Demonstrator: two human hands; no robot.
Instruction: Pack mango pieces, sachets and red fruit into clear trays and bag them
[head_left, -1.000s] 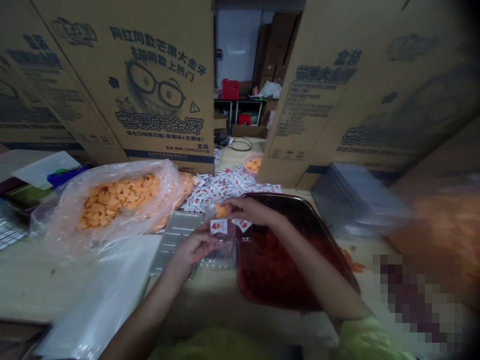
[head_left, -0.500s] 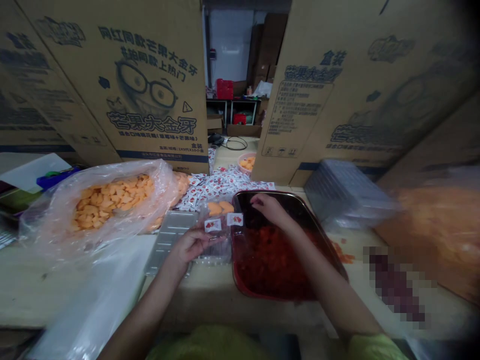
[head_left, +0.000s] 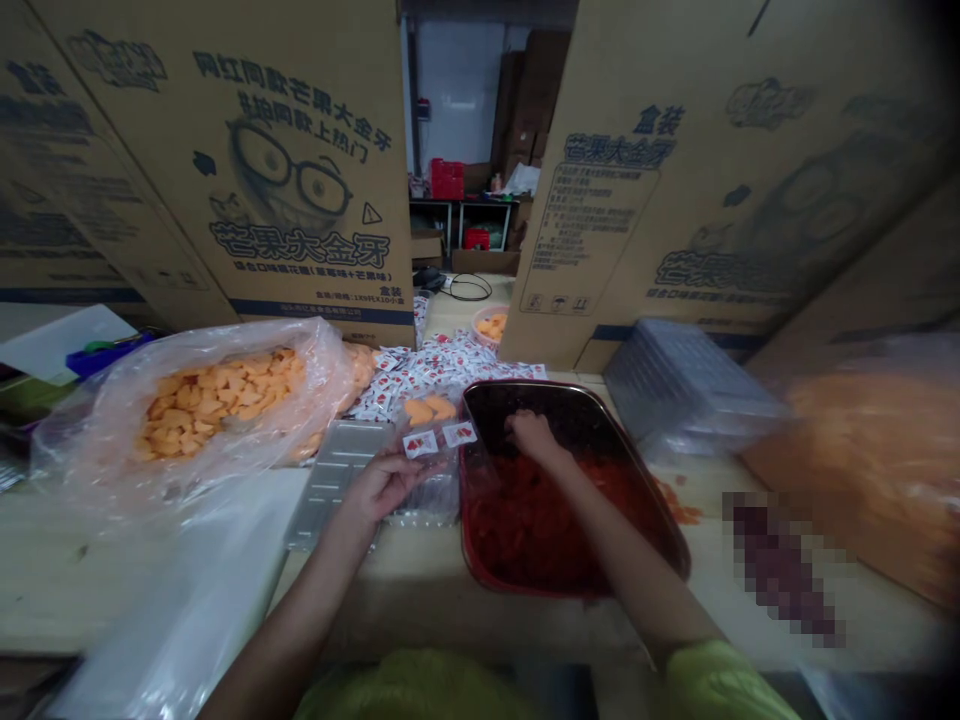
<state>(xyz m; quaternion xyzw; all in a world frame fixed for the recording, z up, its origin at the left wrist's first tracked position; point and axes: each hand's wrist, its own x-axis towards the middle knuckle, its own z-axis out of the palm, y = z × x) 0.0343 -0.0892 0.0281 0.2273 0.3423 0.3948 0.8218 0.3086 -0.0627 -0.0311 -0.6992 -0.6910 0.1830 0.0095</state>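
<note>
Fingers (head_left: 402, 464) of the left hand (head_left: 377, 487) pinch the near left edge of a clear plastic tray (head_left: 448, 461), thumb and fingertips closing on it from the side. Two orange pieces (head_left: 430, 409) lie side by side at the far end of that tray, and two small white sachets (head_left: 421, 443) with red print sit next to each other just nearer the person. Over to the right, the right hand (head_left: 531, 436) reaches into a large dark-red tub (head_left: 480, 575), its fingers curled inward; whether they pinch anything cannot be told, as the tips are small and dim. Red pieces (head_left: 532, 525) fill the tub's near part, below the right forearm, while its far part looks almost black. To the left of the held tray, a compartmented tray (head_left: 339, 478) rests on the table (head_left: 390, 610), and beyond it spreads a heap of similar sachets (head_left: 457, 362). Farther left lies a clear plastic bag (head_left: 324, 360) with its mouth wide, showing many loose orange chunks (head_left: 225, 395). Behind the heap, a small pink bowl (head_left: 483, 340) holds more orange pieces beside the right-hand carton (head_left: 600, 220). Clear boxes (head_left: 686, 380) stand stacked beyond the tub's far right corner, and red scraps (head_left: 681, 503) lie on the table just beside its right rim.
</note>
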